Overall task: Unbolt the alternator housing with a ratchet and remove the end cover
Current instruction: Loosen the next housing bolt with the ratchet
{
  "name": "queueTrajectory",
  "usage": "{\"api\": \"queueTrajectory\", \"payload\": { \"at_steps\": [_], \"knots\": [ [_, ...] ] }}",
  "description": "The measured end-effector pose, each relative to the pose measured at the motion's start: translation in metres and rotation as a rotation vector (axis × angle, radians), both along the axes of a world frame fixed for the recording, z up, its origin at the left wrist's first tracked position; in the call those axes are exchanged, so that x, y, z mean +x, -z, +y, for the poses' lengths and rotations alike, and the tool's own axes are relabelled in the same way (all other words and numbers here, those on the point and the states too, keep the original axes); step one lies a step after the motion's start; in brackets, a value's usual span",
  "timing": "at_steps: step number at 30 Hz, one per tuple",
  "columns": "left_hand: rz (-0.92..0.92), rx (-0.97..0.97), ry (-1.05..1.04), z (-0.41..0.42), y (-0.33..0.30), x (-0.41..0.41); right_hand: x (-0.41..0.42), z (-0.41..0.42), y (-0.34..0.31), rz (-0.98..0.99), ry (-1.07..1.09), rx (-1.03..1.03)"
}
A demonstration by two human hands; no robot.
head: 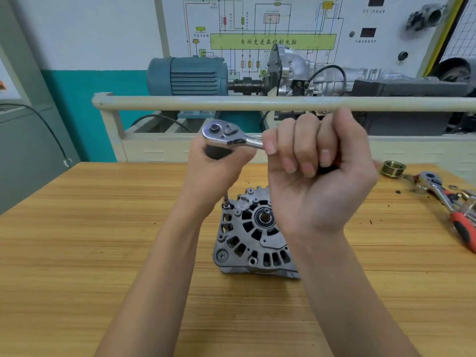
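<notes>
A grey alternator [251, 235] sits on the wooden table [77, 240] with its vented end cover and shaft facing up. A chrome ratchet [226, 136] is held level above it. My left hand [219, 166] grips the dark socket or extension under the ratchet head. My right hand [316, 171] is curled round the ratchet handle, hiding it. A thin extension tip [226, 202] stands on a bolt at the housing's upper left corner. My right wrist hides the alternator's right side.
A brass-coloured pulley [392, 168] lies at the table's right. Beside it lie a second ratchet with a red handle [449, 202] and small loose parts. A cream rail [257, 103] runs behind the table, with a motor and gearbox rig [188, 76] beyond.
</notes>
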State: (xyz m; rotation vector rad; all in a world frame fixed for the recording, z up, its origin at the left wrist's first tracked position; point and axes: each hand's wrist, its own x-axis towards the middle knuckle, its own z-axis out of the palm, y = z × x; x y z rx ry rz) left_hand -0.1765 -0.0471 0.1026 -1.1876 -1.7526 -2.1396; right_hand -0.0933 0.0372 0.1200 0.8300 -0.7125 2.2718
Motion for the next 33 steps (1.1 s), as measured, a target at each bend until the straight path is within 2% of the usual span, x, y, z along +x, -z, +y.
{"api": "queueTrajectory", "payload": {
  "at_steps": [4, 7, 10, 14, 16, 18, 21, 24, 27, 31, 33],
  "knots": [
    [0.117, -0.203, 0.226, -0.019, 0.001, -0.011, -0.002, 0.012, -0.009, -0.058, -0.17, 0.11],
    [0.115, -0.269, 0.25, -0.018, 0.001, -0.01, -0.004, 0.022, -0.015, -0.128, -0.266, 0.1],
    [0.088, -0.18, 0.138, -0.007, 0.0, -0.003, -0.004, 0.026, -0.013, -0.14, -0.244, 0.005],
    [-0.022, -0.004, -0.125, 0.009, -0.001, 0.001, -0.002, 0.012, -0.004, -0.047, -0.049, -0.062],
    [-0.034, 0.016, -0.133, 0.009, -0.001, 0.003, -0.002, 0.005, -0.001, -0.007, -0.016, -0.043],
    [-0.031, -0.024, -0.061, 0.002, -0.001, 0.0, -0.003, 0.007, -0.003, -0.013, -0.055, 0.003],
    [0.115, -0.216, 0.145, -0.012, 0.0, -0.006, -0.005, 0.02, -0.01, -0.081, -0.224, 0.053],
    [0.123, -0.333, 0.258, -0.015, 0.0, -0.005, -0.006, 0.029, -0.014, -0.153, -0.333, 0.059],
    [0.108, -0.269, 0.151, -0.008, -0.001, -0.002, -0.005, 0.029, -0.012, -0.154, -0.295, -0.021],
    [-0.018, -0.042, -0.077, 0.008, -0.001, 0.002, -0.001, 0.012, -0.004, -0.06, -0.059, -0.081],
    [-0.034, 0.005, -0.084, 0.009, 0.0, 0.003, -0.001, 0.004, -0.001, -0.017, -0.011, -0.069]
  ]
}}
